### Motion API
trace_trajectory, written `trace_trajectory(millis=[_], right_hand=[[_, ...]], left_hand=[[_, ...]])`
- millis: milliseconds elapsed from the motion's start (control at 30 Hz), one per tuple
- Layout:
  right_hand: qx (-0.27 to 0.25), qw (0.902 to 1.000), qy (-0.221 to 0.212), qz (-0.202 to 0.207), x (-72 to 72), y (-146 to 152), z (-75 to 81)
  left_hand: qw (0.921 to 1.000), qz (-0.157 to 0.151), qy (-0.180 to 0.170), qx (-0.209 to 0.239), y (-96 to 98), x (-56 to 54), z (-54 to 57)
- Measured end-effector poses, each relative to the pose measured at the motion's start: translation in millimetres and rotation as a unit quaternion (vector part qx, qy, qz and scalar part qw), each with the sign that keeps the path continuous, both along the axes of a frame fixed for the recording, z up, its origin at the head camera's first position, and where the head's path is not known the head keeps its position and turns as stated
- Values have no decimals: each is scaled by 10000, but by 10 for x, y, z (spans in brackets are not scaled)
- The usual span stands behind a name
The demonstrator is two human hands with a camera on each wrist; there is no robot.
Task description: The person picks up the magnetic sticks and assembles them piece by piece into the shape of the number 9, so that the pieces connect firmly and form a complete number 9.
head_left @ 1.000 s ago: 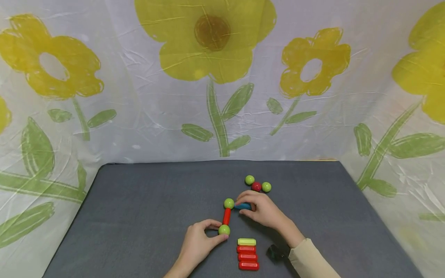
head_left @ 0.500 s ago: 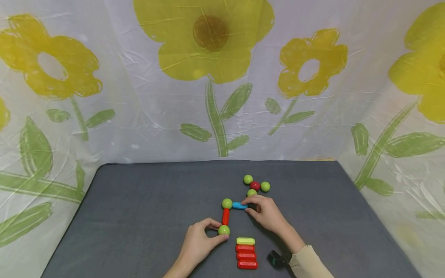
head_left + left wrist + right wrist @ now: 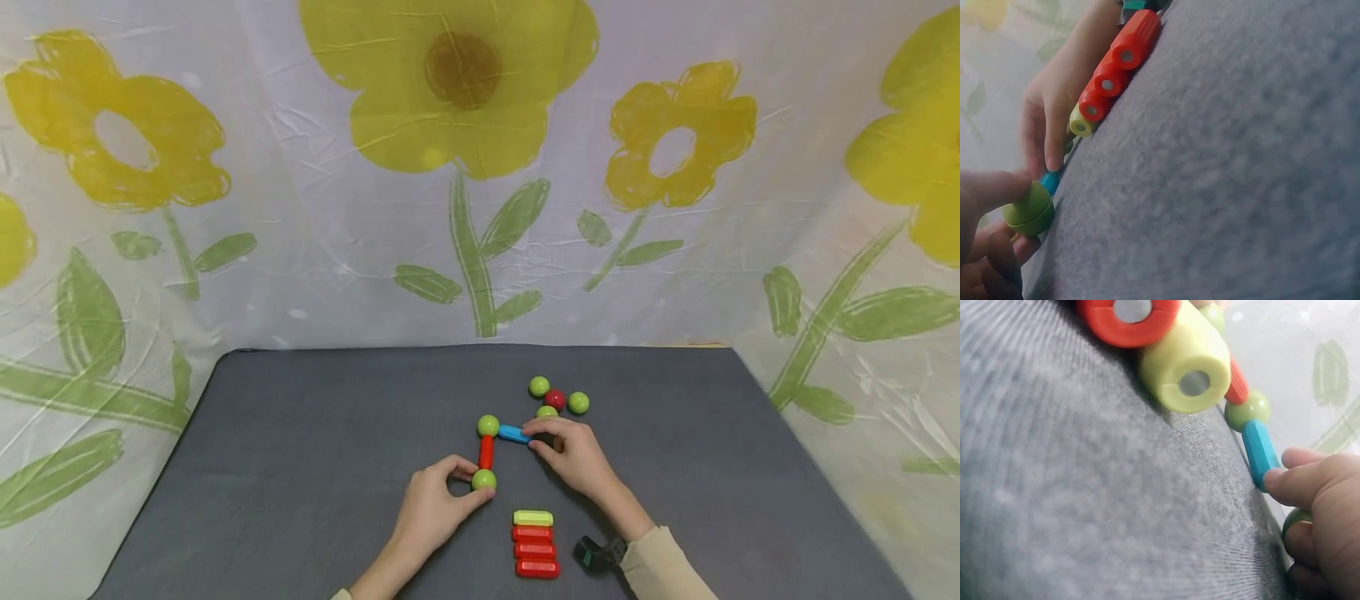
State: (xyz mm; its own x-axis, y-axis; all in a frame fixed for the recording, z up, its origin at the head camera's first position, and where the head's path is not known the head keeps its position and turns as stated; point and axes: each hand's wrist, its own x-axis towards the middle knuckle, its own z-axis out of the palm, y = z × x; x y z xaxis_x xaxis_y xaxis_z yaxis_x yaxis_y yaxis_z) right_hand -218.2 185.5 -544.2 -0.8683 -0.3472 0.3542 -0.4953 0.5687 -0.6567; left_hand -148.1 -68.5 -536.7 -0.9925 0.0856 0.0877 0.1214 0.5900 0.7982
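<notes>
Blue rod (image 3: 512, 433) held right of the red rod's (image 3: 486, 452) far end
Right hand's (image 3: 576, 454) grip is narrow, pinching the outer end, apparently to leave the inner end touching the far green ball (image 3: 488, 426); left hand (image 3: 433, 506) grips the near green ball (image 3: 484, 481) at the red rod's near end, seemingly as an anchor.

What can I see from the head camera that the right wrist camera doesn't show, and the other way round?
Only the head view shows the red ball, the black wrist device and the large yellow flower on the backdrop.

Only the right wrist view shows a round grey disc set in the end of the loose yellow stick.

Both show that stick, plus the right hand pinching the blue stick, with a green ball at its other end.
</notes>
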Motion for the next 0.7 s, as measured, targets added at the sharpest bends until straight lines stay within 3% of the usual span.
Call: trace_trajectory(millis=[467, 700], right_hand=[[-354, 9990, 234, 104, 19, 7, -35], [173, 9993, 346, -14, -31, -51, -12]], left_hand=[[9999, 63, 62, 89, 12, -84, -33], [9999, 23, -82, 118, -9, -96, -22]])
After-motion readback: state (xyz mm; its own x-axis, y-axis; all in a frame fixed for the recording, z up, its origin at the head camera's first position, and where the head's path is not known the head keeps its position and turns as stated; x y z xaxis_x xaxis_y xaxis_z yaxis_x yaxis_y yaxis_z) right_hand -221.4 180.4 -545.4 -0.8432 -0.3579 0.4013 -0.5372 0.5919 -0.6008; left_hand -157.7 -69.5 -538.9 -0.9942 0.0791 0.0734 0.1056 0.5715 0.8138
